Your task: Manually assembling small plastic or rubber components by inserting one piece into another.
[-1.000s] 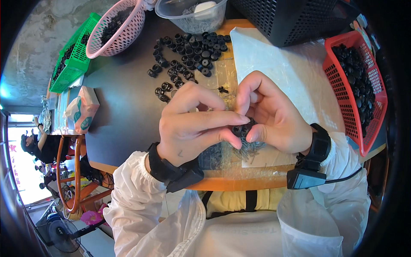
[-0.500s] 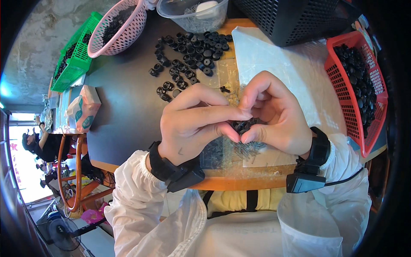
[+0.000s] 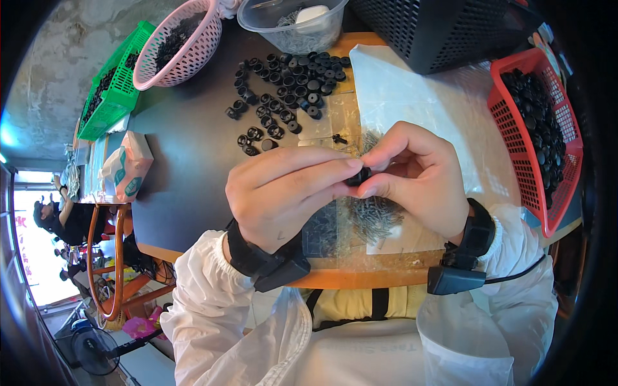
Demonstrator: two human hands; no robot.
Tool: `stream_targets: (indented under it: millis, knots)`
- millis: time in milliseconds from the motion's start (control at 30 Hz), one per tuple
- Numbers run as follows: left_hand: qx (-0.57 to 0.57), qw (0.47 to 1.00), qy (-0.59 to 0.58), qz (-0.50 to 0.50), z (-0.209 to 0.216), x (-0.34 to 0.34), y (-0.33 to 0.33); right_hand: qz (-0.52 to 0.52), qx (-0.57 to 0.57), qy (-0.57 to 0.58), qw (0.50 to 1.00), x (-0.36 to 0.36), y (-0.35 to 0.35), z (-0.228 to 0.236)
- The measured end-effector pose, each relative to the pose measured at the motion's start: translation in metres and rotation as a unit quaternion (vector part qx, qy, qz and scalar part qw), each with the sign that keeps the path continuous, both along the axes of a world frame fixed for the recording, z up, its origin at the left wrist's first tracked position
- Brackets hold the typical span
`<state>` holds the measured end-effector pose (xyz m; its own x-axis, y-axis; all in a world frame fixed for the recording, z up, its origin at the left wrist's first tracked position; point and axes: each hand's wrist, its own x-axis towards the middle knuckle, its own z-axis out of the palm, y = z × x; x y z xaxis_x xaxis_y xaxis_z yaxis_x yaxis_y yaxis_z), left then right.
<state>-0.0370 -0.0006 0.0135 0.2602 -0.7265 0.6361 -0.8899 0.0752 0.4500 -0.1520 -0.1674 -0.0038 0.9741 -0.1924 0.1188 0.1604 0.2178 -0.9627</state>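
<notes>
Between my fingertips is a small round black plastic part [image 3: 358, 177]. My left hand [image 3: 283, 193] pinches it from the left, its fingers stretched along one another and partly hiding it. From the other side my right hand [image 3: 421, 180] grips the same part between thumb and forefinger. Just below my hands lies a heap of thin metal pins [image 3: 376, 219] on the table. A small black piece [image 3: 339, 139] rests beyond my left fingertips. Farther off, many black round caps [image 3: 299, 77] are spread over the dark tabletop.
A red basket [image 3: 496, 122] of black parts stands at the right. A black crate [image 3: 444, 32], clear tub [image 3: 257, 26], pink basket [image 3: 148, 80] and green basket [image 3: 122, 106] line the far side. White sheeting [image 3: 399, 90] covers the table's right part. A tissue pack [image 3: 132, 164] lies left.
Both hands have drawn closer round the black part, which now shows more plainly between the fingertips. My left hand sits slightly lower and flatter, uncovering more of the pin heap.
</notes>
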Motion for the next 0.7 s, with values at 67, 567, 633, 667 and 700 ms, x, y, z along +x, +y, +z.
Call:
stream_targets:
  millis: [67, 567, 633, 667, 700]
  knots:
    - [-0.021, 0.999, 0.026, 0.004, 0.0, -0.001, -0.001, -0.01, -0.008, -0.021, 1.0, -0.001, 0.001, -0.001]
    - [-0.012, 0.999, 0.032, -0.022, 0.005, -0.001, 0.0, -0.063, -0.216, -0.086, 0.971, -0.004, -0.003, 0.007]
    - [-0.012, 0.999, 0.034, -0.028, 0.003, 0.002, 0.001, -0.052, -0.229, -0.088, 0.968, -0.003, -0.005, 0.008]
    - [-0.012, 0.999, 0.037, -0.036, 0.002, 0.002, 0.001, -0.042, -0.243, -0.091, 0.965, -0.003, -0.005, 0.009]
    - [-0.012, 0.999, 0.037, -0.036, 0.002, 0.002, 0.001, -0.042, -0.243, -0.091, 0.965, -0.003, -0.004, 0.008]
